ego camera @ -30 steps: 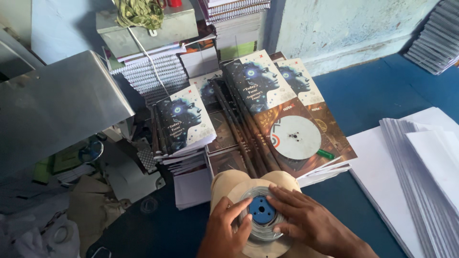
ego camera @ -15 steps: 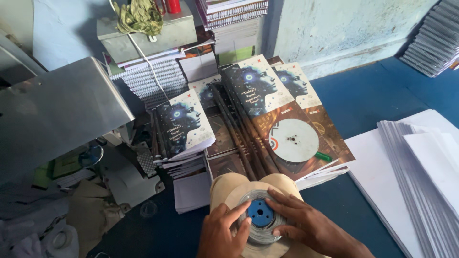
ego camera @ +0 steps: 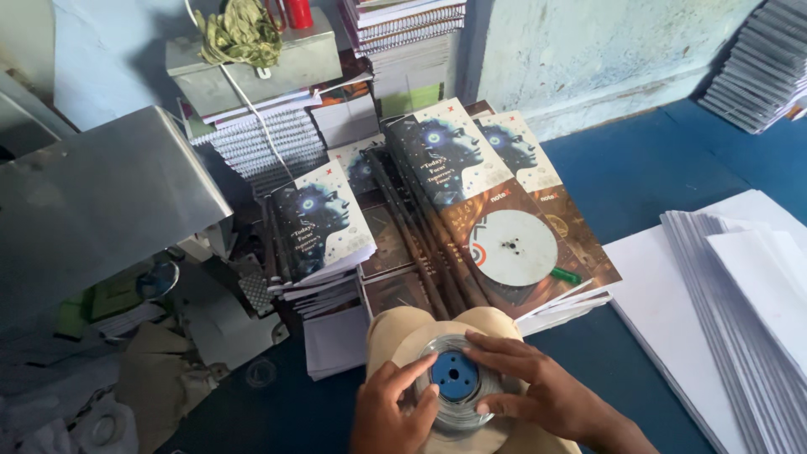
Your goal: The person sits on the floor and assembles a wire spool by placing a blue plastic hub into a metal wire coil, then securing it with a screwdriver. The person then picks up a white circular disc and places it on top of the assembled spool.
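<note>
At nine o'clock a grey metal sheet (ego camera: 101, 202) slopes over loose paper scraps (ego camera: 160, 370); at eleven o'clock a grey box (ego camera: 252, 63) with a knot of green string (ego camera: 239, 29) sits on stacked spiral pads (ego camera: 269, 143), and a bump there could tip it onto the books. Toward the centre, a small book pile (ego camera: 324, 227) leans beside a fanned book stack (ego camera: 471, 202) on which a white disc (ego camera: 513, 246) and a green pen (ego camera: 566, 275) rest loose; a nudge to the stack would likely send either one sliding off. At six o'clock lies the spool (ego camera: 454, 382), a wound clear coil with a blue hub (ego camera: 455, 376), set on a tan disc (ego camera: 437, 328) at the table's near edge. The left hand (ego camera: 391, 412) curls against its left rim, fingers closed onto the coil; the right hand (ego camera: 538, 391) lies flat across its right side, fingers pressing the windings rather than clasping. With only that light hold, the coil could slip sideways or spring loose and unwind, I judge. At three o'clock the white sheets (ego camera: 740, 303) are fanned over the blue table (ego camera: 656, 176); an elbow could scatter them.
</note>
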